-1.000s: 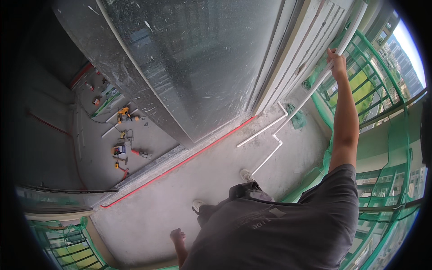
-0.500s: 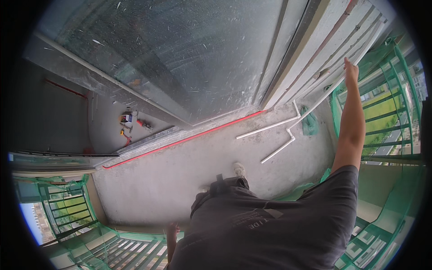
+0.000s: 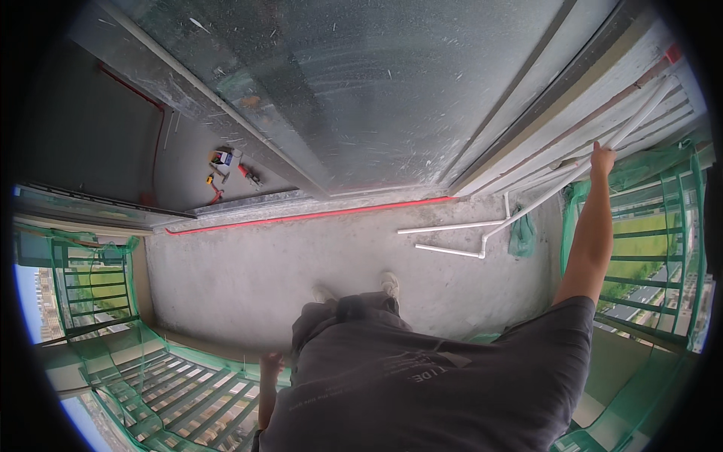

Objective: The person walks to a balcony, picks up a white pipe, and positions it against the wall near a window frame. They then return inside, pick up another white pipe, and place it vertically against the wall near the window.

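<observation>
A dark grey T-shirt (image 3: 429,392) with pale print is seen nearest, and below it pale shoes (image 3: 390,284) are planted on the bare concrete floor (image 3: 226,294). The left hand (image 3: 273,364) is held low beside the body, well apart from the pipes; it is blurred, and whether its grip is apart or together cannot be told. The right hand (image 3: 603,158) is stretched out on a long, bare arm, its grip clamped around a long white pipe (image 3: 550,192). That pipe is held at a slant in front of a grooved wall (image 3: 602,98), and its lower end is joined through a bend to a short leg (whether the leg is touching the floor cannot be made out). Just past it, a second white pipe (image 3: 452,226) is seen low over the floor, with crumpled green netting (image 3: 521,239) near its bent end. Farther on, a red pipe (image 3: 324,214) is run along the foot of a dusty glass panel (image 3: 339,98). Power tools (image 3: 249,175) are scattered in the room beyond, and outside the netted railing (image 3: 681,226) a green field (image 3: 640,245) is seen.
</observation>
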Available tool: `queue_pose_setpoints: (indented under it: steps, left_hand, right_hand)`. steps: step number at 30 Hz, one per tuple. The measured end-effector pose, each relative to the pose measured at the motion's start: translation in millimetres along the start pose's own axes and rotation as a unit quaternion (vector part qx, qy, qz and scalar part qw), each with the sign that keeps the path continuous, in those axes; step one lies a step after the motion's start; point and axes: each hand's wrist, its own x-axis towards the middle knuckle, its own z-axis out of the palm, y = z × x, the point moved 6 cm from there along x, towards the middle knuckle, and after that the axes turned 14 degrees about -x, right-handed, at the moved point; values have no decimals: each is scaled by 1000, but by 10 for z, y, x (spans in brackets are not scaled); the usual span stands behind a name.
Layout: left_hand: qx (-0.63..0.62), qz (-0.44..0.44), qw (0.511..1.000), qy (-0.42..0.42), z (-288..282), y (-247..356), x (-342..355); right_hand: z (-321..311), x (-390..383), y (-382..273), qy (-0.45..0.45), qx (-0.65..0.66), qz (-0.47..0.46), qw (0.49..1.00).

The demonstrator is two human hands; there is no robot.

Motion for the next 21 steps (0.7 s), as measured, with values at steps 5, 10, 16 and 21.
queue_pose_setpoints:
  steps: [5,10,16,21]
  left_hand:
    - [3,-19,1000,24,-25,86,54]
    - [-86,-45,995,8,-221,1,698]
    - [-122,-88,989,10,-743,223,1419]
    - [-137,-93,986,12,-1542,1037,2058]
  right_hand:
    - [17,-874,103,111,37,6,993]
    - [1227,-3026,787,-57,-41,42,997]
    - [1988,-7529,786,-625,-107,182,751]
    - [1968,-9385,143,-843,-49,148,514]
